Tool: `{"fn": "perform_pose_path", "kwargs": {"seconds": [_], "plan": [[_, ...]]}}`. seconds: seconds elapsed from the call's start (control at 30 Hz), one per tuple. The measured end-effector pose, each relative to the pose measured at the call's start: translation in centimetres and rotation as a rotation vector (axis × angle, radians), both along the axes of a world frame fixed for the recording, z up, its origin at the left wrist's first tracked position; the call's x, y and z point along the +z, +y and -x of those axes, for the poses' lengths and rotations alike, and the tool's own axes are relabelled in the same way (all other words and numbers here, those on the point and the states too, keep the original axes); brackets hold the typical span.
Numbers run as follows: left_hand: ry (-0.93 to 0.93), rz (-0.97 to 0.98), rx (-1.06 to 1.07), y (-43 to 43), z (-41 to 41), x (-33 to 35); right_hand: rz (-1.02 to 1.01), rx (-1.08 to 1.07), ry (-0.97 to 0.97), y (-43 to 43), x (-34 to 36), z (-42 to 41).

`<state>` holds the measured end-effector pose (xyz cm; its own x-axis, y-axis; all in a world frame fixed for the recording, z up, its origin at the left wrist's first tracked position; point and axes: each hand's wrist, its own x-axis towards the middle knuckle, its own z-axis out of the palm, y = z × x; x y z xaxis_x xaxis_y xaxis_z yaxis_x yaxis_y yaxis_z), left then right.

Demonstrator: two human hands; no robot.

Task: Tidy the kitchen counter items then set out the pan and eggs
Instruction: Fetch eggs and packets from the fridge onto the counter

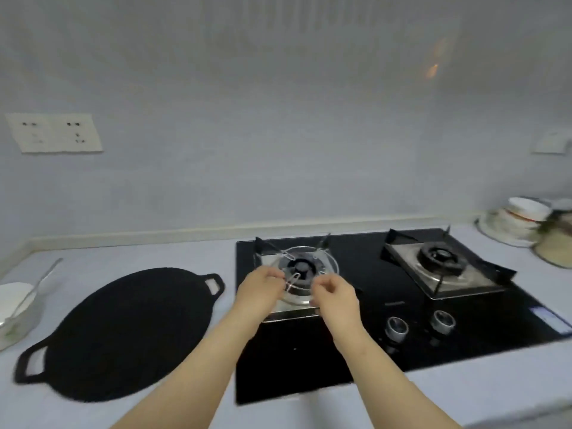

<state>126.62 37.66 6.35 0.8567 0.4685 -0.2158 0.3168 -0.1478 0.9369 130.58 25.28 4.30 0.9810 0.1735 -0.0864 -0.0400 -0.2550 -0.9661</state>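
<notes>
A flat black pan point(123, 332) with two loop handles lies on the white counter, left of the black glass hob point(356, 360). A round wire rack point(328, 258) rests over the hob's left burner point(300, 269). My left hand point(263, 289) pinches a wire loop of the rack at its near left side. At the near right rim, my right hand point(332, 295) has its fingers curled on the rack. Motion blur hides the exact grip. No eggs are in view.
The right burner point(439, 258) stands bare, with two knobs point(396, 328) in front of it. A glass bowl with a spoon point(18, 308) sits at the far left edge. Stacked dishes point(523, 218) crowd the back right corner. Wall sockets point(52, 133) are mounted at the upper left.
</notes>
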Motion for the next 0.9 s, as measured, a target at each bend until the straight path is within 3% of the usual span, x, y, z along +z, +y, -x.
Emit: {"fn": "perform_pose_path", "kwargs": {"seconds": [0.4,0.9], "plan": [[-0.053,0.125,-0.661,-38.3,-7.3,3.6,-0.025,-0.649,-0.053,-38.4,3.1,1.1],[-0.096,0.197,-1.386,-74.4,-5.4,4.5,0.032,-1.376,-0.094,-69.0,5.0,9.7]]}}
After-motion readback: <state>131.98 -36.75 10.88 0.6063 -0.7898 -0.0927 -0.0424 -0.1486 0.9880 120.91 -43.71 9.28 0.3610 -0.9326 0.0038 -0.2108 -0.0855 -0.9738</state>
